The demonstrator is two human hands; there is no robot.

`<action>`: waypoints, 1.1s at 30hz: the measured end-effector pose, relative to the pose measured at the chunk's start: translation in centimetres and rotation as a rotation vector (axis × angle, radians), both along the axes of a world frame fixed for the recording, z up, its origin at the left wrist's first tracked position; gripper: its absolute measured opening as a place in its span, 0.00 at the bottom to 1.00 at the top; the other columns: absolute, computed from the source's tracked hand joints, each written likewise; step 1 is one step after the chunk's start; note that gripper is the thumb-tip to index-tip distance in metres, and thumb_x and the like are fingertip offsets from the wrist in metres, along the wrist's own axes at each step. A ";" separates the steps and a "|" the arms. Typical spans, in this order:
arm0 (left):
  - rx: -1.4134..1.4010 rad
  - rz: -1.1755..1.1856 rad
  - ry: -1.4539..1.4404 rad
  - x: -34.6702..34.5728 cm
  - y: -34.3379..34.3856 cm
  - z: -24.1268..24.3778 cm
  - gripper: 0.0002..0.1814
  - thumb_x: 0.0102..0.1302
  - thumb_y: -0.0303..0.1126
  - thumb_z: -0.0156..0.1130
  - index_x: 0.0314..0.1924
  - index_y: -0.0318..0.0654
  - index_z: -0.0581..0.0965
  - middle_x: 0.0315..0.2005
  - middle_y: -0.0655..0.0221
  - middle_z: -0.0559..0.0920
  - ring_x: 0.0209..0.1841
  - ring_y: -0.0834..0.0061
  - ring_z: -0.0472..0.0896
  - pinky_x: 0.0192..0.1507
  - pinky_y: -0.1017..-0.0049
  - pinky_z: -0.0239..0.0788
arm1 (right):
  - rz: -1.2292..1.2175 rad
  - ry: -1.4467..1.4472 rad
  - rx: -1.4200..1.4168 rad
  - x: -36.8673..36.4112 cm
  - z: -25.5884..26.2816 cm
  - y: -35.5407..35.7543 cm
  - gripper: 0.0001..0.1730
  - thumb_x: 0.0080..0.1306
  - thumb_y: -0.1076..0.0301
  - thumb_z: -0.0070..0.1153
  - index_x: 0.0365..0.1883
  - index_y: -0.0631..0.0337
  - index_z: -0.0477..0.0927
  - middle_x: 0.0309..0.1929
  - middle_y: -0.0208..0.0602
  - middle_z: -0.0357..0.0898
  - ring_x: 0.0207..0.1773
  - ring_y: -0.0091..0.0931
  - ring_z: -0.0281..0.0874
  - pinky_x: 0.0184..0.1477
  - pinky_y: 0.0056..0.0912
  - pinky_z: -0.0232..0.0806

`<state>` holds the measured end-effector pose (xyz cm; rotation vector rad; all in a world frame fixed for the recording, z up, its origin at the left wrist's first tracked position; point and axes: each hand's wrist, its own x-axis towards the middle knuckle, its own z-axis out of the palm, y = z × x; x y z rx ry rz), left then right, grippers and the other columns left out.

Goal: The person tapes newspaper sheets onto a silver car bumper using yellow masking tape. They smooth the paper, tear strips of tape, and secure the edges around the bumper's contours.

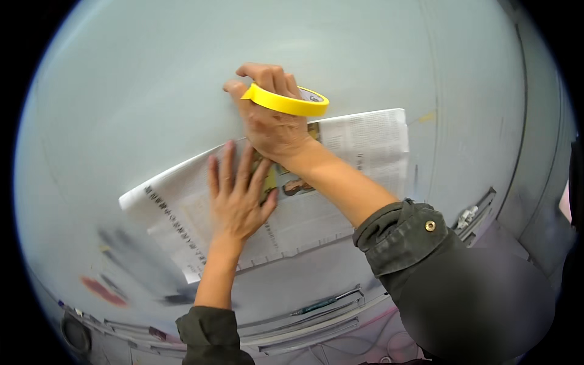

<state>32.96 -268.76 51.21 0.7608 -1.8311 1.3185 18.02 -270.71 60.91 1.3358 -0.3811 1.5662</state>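
A folded newspaper sheet [319,219] with printed columns and coloured pictures lies against a pale grey-green board [182,91]. My left hand [239,200] presses flat on it, fingers spread towards its folded upper edge. Around the fingers of my right hand [273,118] sits a roll of yellow masking tape [292,105], its band crossing the knuckles. The tape's free end stands out at the roll's left side, close to my thumb. My right wrist crosses above the newspaper's upper edge, and the curled fingers reach past it over the bare board. The right fingertips are partly hidden.
Below the newspaper, a dark teal pen-like tool [324,301] lies on a ledge [310,331]. Small white pieces [467,216] sit on another ledge at right. A red smear [102,290] marks the lower left, above a dark round object [75,333].
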 end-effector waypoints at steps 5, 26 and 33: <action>-0.066 0.003 0.027 2.1 1.3 1.3 0.33 0.57 0.45 0.67 0.66 0.59 0.75 0.75 0.61 0.61 0.77 0.48 0.53 0.76 0.49 0.46 | -0.063 -0.193 -0.033 -6.8 0.7 -1.1 0.12 0.61 0.72 0.57 0.44 0.53 0.78 0.50 0.39 0.75 0.53 0.38 0.71 0.53 0.46 0.64; 0.053 0.068 0.010 4.5 1.5 1.3 0.39 0.59 0.43 0.66 0.70 0.40 0.69 0.73 0.56 0.64 0.76 0.56 0.59 0.76 0.58 0.52 | 1.953 0.439 1.299 -4.3 -2.3 0.6 0.28 0.74 0.62 0.38 0.71 0.63 0.61 0.17 0.30 0.69 0.12 0.13 0.50 0.15 0.15 0.50; -0.167 0.267 0.378 17.3 3.5 1.7 0.33 0.66 0.34 0.61 0.69 0.32 0.67 0.72 0.53 0.65 0.73 0.54 0.63 0.73 0.58 0.55 | 1.865 0.556 1.309 -3.3 -2.0 0.8 0.31 0.74 0.66 0.45 0.73 0.66 0.55 0.23 0.38 0.79 0.13 0.15 0.60 0.17 0.17 0.55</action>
